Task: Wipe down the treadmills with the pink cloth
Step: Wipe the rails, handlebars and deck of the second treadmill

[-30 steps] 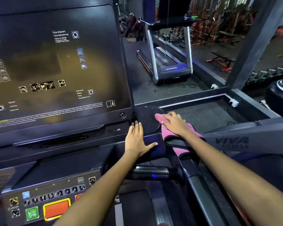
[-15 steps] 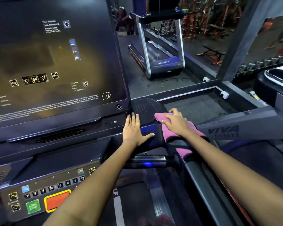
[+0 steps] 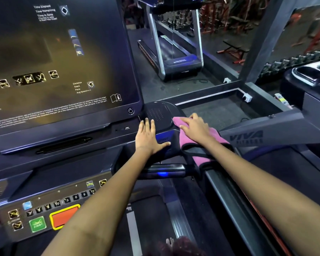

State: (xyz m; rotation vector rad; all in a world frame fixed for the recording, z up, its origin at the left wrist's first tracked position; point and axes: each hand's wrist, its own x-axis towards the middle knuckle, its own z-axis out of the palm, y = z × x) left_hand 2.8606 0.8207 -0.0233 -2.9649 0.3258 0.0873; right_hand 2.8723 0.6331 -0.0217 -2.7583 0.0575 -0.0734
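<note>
We see our right hand [image 3: 195, 128] lying flat on a folded pink cloth [image 3: 199, 145], which drapes over the dark treadmill console's [image 3: 63, 163] right corner beside a round perforated panel [image 3: 156, 114]. Our left hand [image 3: 148, 137] rests open just beside it — fingers straight, thumb spread. Below sits an orange, yellow-rimmed rectangular button [image 3: 63, 217] next to a green one [image 3: 37, 224] — and a second grey-framed treadmill [image 3: 174, 52] stands well beyond.

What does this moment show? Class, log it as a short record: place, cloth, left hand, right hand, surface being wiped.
place: gym, at a treadmill console
cloth: pink cloth draped over the console's right corner, hanging down toward the handrail
left hand: left hand flat on the console, fingers straight, holding nothing
right hand: right hand pressing flat on the cloth
surface being wiped: dark round pad beside the screen
</note>
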